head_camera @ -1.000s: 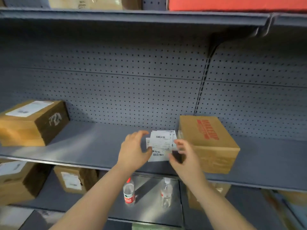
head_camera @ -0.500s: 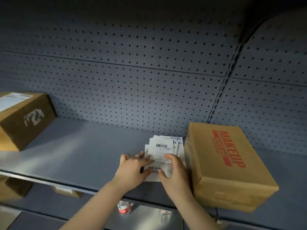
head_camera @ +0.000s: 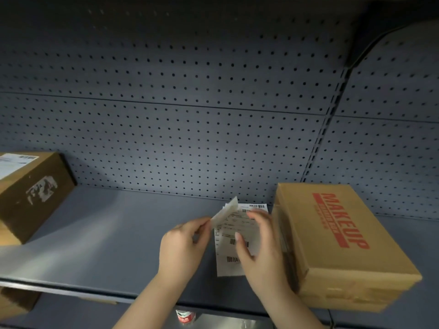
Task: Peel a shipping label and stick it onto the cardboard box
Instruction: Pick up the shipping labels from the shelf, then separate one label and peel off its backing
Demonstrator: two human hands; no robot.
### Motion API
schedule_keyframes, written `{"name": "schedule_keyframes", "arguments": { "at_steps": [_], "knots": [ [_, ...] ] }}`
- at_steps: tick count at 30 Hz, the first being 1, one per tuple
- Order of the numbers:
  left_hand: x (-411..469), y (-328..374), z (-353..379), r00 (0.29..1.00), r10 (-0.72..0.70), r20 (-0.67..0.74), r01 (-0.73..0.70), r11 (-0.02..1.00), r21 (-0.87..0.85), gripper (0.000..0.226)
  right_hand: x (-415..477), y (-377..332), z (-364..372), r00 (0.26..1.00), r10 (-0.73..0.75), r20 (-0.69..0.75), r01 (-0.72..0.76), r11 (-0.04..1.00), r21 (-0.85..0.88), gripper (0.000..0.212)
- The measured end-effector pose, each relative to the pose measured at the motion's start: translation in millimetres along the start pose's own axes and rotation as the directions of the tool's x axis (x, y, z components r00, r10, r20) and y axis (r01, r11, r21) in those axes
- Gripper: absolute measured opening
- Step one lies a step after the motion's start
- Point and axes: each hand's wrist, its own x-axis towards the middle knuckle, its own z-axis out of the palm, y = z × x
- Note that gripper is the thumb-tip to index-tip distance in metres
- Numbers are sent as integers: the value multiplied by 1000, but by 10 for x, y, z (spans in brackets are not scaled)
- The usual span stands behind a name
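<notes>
A small stack of white shipping labels (head_camera: 228,264) with barcodes lies on the grey shelf (head_camera: 107,245), just left of a cardboard box (head_camera: 332,236) printed MAKEUP in red. My left hand (head_camera: 183,248) pinches the lifted left corner of the top label (head_camera: 224,211), which curls up off the stack. My right hand (head_camera: 259,248) rests flat on the stack, fingers pressing the papers down, its back close to the box's left side.
A second cardboard box (head_camera: 33,193) with a white label on top stands at the shelf's left end. Pegboard (head_camera: 190,115) closes off the back. Below the shelf edge a bottle cap (head_camera: 185,317) and more boxes (head_camera: 14,302) show.
The camera has moved closer and lower. My left hand has gone from lying on the stack to pinching and lifting a label corner; my right hand still holds the stack down.
</notes>
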Motion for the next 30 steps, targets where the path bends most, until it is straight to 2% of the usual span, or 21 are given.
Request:
{"name": "schedule_keyframes", "arguments": {
  "at_steps": [2,3,5,7,9,11,14,17,19,22,24,26,30],
  "knots": [
    [13,178,-57,989,-144,19,145,976,-162,14,20,-92,31,995,92,37,-96,989,114,39],
    [23,278,-72,971,-229,73,240,927,-287,11,28,-124,46,993,105,61,-114,980,161,39],
    [61,490,-124,909,-356,217,416,741,-527,11,30,-186,45,996,52,73,-65,979,194,35],
    [136,666,-203,854,-424,301,507,550,-663,9,37,-252,-12,999,13,46,-23,976,215,36],
    [209,794,-291,839,-416,350,528,466,-710,7,77,-317,-95,1000,14,-24,-7,968,252,34],
    [246,885,-353,857,-341,387,510,454,-730,20,131,-399,-186,996,11,-87,11,968,250,32],
    [298,957,-415,883,-301,360,468,521,-714,24,210,-490,-325,991,39,-127,-14,980,197,39],
    [367,885,-435,884,-397,245,436,517,-736,7,271,-554,-487,985,115,-132,-87,976,201,33],
    [406,783,-476,868,-450,210,452,540,-710,14,308,-566,-606,981,166,-97,-138,959,249,24],
    [416,728,-561,852,-408,328,514,532,-673,9,356,-574,-755,969,244,-47,-219,926,308,17],
    [404,735,-611,848,-360,389,530,564,-633,10,379,-569,-825,958,287,-32,-262,910,320,16],
    [391,744,-648,846,-316,429,529,594,-606,15,394,-577,-871,950,312,-15,-291,902,318,16],
    [380,753,-715,841,-277,465,531,590,-609,19,410,-591,-906,939,343,14,-329,888,322,17]
  ]
}}
